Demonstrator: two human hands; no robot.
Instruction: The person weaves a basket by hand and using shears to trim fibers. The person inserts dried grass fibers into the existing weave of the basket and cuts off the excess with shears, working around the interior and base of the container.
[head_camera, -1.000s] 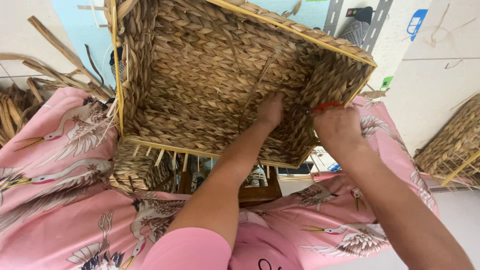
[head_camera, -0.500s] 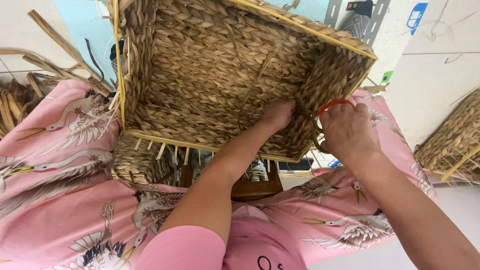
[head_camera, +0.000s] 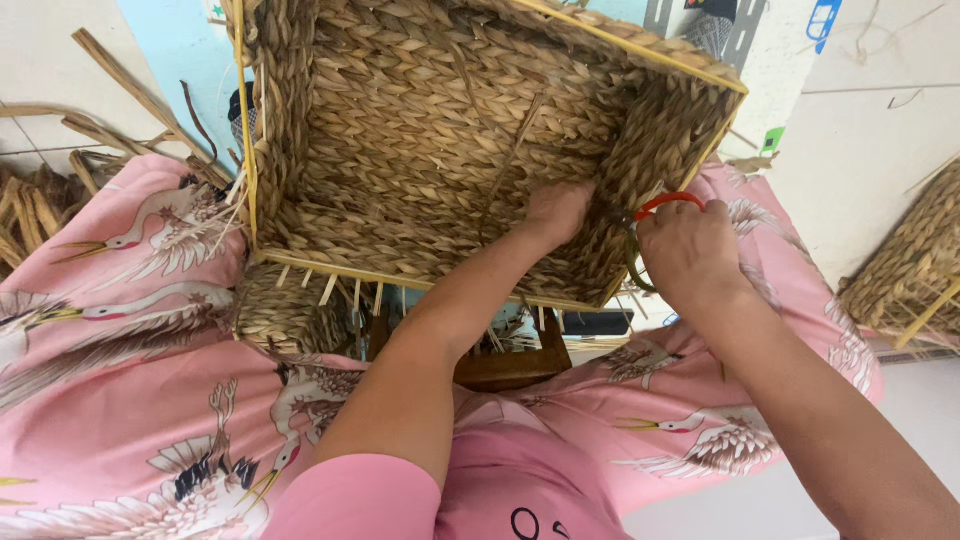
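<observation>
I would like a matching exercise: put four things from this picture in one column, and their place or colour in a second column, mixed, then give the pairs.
1. woven basket
2. left hand
3. right hand
4. second basket

a. grips a tool with a red handle
b. at the right edge of the view
c. inside the basket, against its wall
d. tilted on the lap, its opening toward the camera

Pairs: 1-d, 2-c, 3-a, 4-b

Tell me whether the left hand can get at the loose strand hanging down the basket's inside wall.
Probably yes: the left hand is already inside the woven basket, and the loose strand hangs just above it with nothing between.
</observation>
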